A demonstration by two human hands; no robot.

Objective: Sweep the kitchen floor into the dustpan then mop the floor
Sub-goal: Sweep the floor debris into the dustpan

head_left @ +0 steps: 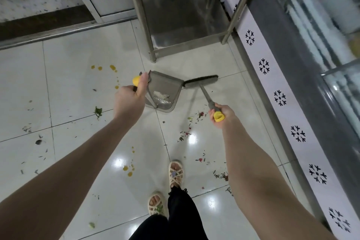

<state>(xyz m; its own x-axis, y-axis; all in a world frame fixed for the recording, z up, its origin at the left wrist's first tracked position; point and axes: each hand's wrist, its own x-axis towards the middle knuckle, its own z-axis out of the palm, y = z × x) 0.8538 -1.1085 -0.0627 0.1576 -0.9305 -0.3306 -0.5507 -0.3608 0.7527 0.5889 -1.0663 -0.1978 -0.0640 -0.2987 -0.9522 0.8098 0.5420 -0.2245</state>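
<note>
1. On the white tiled floor [74, 60], just in front of the steel table [144, 25], the grey dustpan [165, 85] sits with some pale scraps [161, 95] inside.
2. Our left hand [129, 96] is closed around the dustpan's yellow-tipped handle, with the thumb along it.
3. Our right hand [222, 115] grips the yellow-capped end of the broom [200, 81]. The bristle end meets the dustpan's right corner.
4. Green and red bits [194, 121] lie near our right hand, and yellow drops [112, 67] lie left of the dustpan.

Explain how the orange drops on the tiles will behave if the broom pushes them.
The orange drops look flat and glossy, so probably liquid: likely they smear, not roll. The broom bristles may get stained.
</note>
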